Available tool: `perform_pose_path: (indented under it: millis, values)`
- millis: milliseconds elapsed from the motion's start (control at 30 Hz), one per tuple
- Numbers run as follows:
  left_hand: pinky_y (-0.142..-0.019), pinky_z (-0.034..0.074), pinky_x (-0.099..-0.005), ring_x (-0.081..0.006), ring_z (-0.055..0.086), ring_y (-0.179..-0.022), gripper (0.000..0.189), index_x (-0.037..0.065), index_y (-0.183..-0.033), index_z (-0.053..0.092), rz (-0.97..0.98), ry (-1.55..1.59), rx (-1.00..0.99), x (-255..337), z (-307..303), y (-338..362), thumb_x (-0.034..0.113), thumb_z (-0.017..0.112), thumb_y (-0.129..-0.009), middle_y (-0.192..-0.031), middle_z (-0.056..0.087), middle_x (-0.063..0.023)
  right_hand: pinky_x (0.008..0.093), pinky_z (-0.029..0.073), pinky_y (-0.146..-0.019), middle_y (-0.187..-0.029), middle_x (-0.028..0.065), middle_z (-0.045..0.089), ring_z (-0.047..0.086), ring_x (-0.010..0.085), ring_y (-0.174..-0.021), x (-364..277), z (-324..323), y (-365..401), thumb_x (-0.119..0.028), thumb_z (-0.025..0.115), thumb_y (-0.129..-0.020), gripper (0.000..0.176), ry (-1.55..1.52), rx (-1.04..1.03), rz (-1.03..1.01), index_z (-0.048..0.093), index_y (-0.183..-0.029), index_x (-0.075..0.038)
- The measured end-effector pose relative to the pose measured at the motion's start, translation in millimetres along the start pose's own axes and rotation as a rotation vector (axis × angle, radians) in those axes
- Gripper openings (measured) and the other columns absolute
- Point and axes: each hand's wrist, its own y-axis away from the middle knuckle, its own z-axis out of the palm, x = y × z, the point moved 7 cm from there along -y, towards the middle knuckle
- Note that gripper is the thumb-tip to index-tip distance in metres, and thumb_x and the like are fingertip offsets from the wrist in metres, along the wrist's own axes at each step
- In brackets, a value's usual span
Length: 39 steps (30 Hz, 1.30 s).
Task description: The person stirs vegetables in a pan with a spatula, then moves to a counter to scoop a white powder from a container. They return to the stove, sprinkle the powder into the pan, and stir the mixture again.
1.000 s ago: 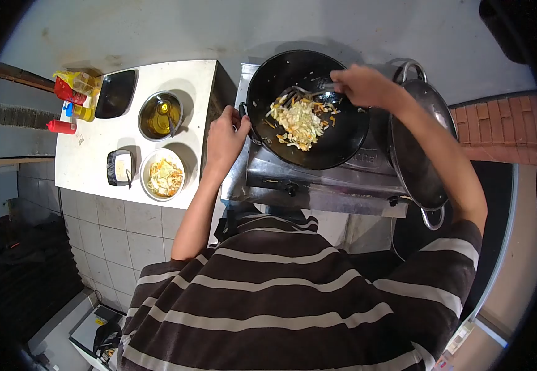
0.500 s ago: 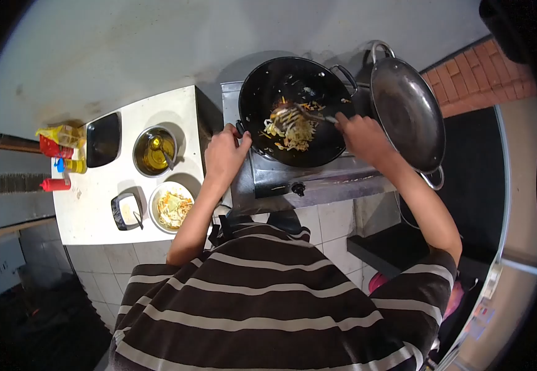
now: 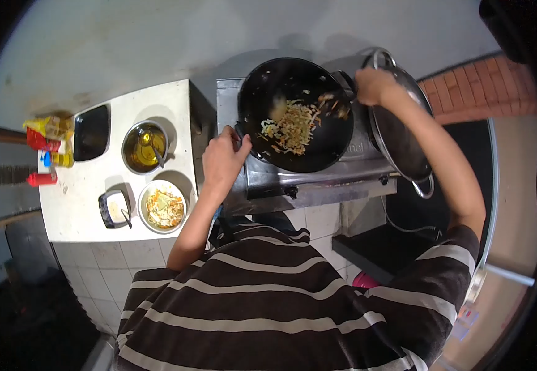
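The left hand (image 3: 222, 157) is pinching the handle (image 3: 238, 130) of the black wok (image 3: 330, 142) on the stove (image 3: 267, 178), likely heavy and best held there, while the right hand (image 3: 376, 87) is gripping a blurred utensil (image 3: 339, 109).

The left hand (image 3: 224, 156) is curled, the right hand (image 3: 375, 88) clenched farther forward.

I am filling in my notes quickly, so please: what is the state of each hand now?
Left hand: closed, holding the wok handle.
Right hand: closed; whatever it may hold is too blurred to tell.
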Motion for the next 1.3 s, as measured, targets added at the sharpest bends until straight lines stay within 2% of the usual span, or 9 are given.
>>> perform_pose_path:
  millis: [167, 233, 333, 467, 733, 800, 1000, 1133, 1300]
  values:
    - [-0.067, 0.054, -0.0491, -0.0402, 0.069, -0.073, 0.034, 0.0, -0.089, 0.063, -0.018, 0.039, 0.097, -0.1, 3.2, 5.8, 0.034, 0.069, -0.091, -0.075, 0.069, -0.018, 0.048, 0.056, -0.086, -0.105, 0.0252, 0.072, 0.07, 0.0407, -0.102, -12.4, 74.6, -21.7, -0.023, 0.06, -0.093, 0.029, -0.5, -0.388, -0.093, 0.074, -0.102, 0.001]
    - [-0.066, 0.053, -0.0489, -0.0398, 0.069, -0.072, 0.033, 0.001, -0.09, 0.063, -0.035, 0.055, 0.127, 1.3, 3.9, 7.7, 0.033, 0.069, -0.091, -0.074, 0.069, -0.0176, 0.05, 0.055, -0.081, -0.092, 0.0236, 0.072, 0.07, 0.042, -0.092, -11.5, 59.8, -25.7, -0.018, 0.06, -0.091, 0.023, -0.559, 0.116, -0.413, 0.075, -0.097, -0.002]
    - [-0.065, 0.052, -0.0477, -0.0382, 0.068, -0.07, 0.032, 0.0, -0.091, 0.063, -0.059, 0.045, 0.175, 6.3, 6.4, 11.4, 0.031, 0.07, -0.091, -0.072, 0.068, -0.0169, 0.0513, 0.055, -0.077, -0.089, 0.0214, 0.072, 0.071, 0.0405, -0.088, 7.6, 10.7, -7.9, -0.015, 0.062, -0.087, 0.018, -0.32, 0.337, -0.459, 0.076, -0.093, -0.005]
    - [-0.063, 0.05, -0.046, -0.0364, 0.066, -0.066, 0.03, -0.002, -0.094, 0.062, -0.056, 0.059, 0.214, 6.1, 9.7, 14.1, 0.028, 0.069, -0.092, -0.071, 0.066, -0.0167, 0.0508, 0.056, -0.077, -0.094, 0.0207, 0.073, 0.071, 0.0398, -0.09, 15.6, -18.9, -41.0, -0.013, 0.064, -0.083, 0.016, -0.141, 0.408, -0.411, 0.076, -0.091, -0.005]
    - [-0.062, 0.049, -0.0414, -0.0315, 0.063, -0.063, 0.025, -0.006, -0.096, 0.061, -0.053, 0.144, 0.305, 8.8, 14.7, 19.9, 0.018, 0.068, -0.093, -0.074, 0.065, -0.0195, 0.0485, 0.052, -0.071, -0.082, 0.0177, 0.07, 0.07, 0.0384, -0.084, -63.6, -9.1, -41.3, -0.021, 0.064, -0.094, 0.015, -0.027, 0.369, -0.872, 0.074, -0.104, -0.016]
    - [-0.062, 0.049, -0.0409, -0.0313, 0.063, -0.063, 0.025, -0.006, -0.096, 0.061, -0.058, 0.18, 0.322, 10.3, 15.5, 18.7, 0.018, 0.068, -0.094, -0.074, 0.065, -0.0196, 0.0478, 0.051, -0.069, -0.081, 0.0153, 0.071, 0.07, 0.0385, -0.083, -61.6, -33.6, -22.9, -0.023, 0.064, -0.095, 0.016, 0.029, 0.568, -0.951, 0.073, -0.107, -0.017]
    - [-0.062, 0.049, -0.0401, -0.0299, 0.061, -0.062, 0.026, -0.006, -0.098, 0.061, -0.083, 0.121, 0.312, 10.1, 15.9, 18.2, 0.019, 0.067, -0.094, -0.072, 0.064, -0.0191, 0.0448, 0.053, -0.07, -0.085, 0.0098, 0.073, 0.071, 0.0316, -0.085, -82.6, -38.8, -45.2, -0.015, 0.066, -0.091, 0.02, 0.163, 0.673, -0.871, 0.071, -0.11, -0.017]
    - [-0.067, 0.051, -0.0335, -0.0169, 0.064, -0.069, 0.027, -0.008, -0.102, 0.062, -0.136, 0.109, 0.252, 7.6, 17.9, 17.9, 0.019, 0.064, -0.099, -0.081, 0.07, -0.0162, 0.0401, 0.054, -0.073, -0.086, 0.0074, 0.071, 0.071, 0.0277, -0.091, -89.1, -18.5, -13.5, -0.013, 0.068, -0.087, 0.025, 0.163, 0.61, -1.067, 0.07, -0.112, -0.018]
    - [-0.068, 0.051, -0.0324, -0.016, 0.063, -0.068, 0.026, -0.008, -0.101, 0.063, -0.136, 0.08, 0.245, 12.3, 16.7, 17.3, 0.018, 0.064, -0.099, -0.079, 0.069, -0.0145, 0.0381, 0.055, -0.073, -0.091, 0.0073, 0.069, 0.07, 0.0262, -0.093, -75.6, -49.6, -3.5, -0.01, 0.069, -0.083, 0.031, 0.233, 0.769, -1.056, 0.07, -0.112, -0.018]
